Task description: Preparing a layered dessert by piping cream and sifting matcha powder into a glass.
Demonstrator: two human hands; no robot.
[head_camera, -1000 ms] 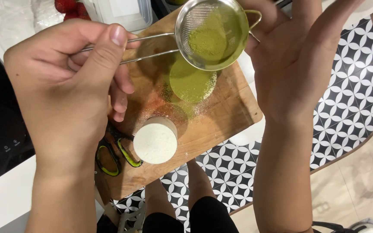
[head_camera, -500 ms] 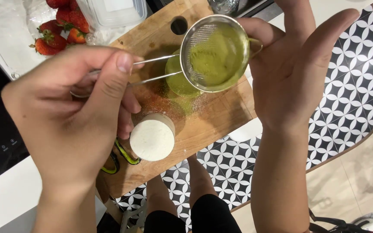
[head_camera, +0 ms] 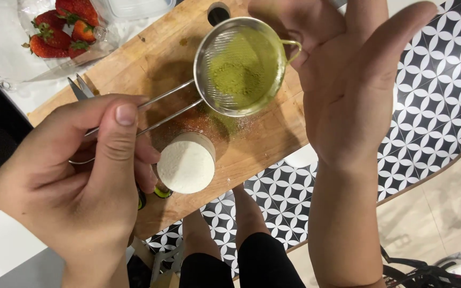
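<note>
- Sieve [head_camera: 243, 65], a small metal mesh strainer with green powder in its bowl, is hovering above the wooden cutting board [head_camera: 273, 141], over the board's middle towards its far edge.
- Left hand [head_camera: 81, 186] is pinching the sieve's thin wire handle between thumb and fingers, the grip closed tight on the handle's end.
- Right hand [head_camera: 350, 85] is standing open and flat, fingers straight, its palm touching or just beside the small loop on the sieve's rim; it is gripping nothing.
- Glass [head_camera: 187, 163] filled with something white is standing on the board just beside and below the sieve, near the board's near edge.
- Green and brownish dust is lying on the board under the sieve.
- Strawberries [head_camera: 60, 29] are sitting in a clear plastic package at the table's far left corner, beside a clear plastic box [head_camera: 134, 7].
- Scissor tips [head_camera: 80, 88] are resting at the board's left edge.
- Floor [head_camera: 433, 96] with black-and-white patterned tiles is showing past the board.
</note>
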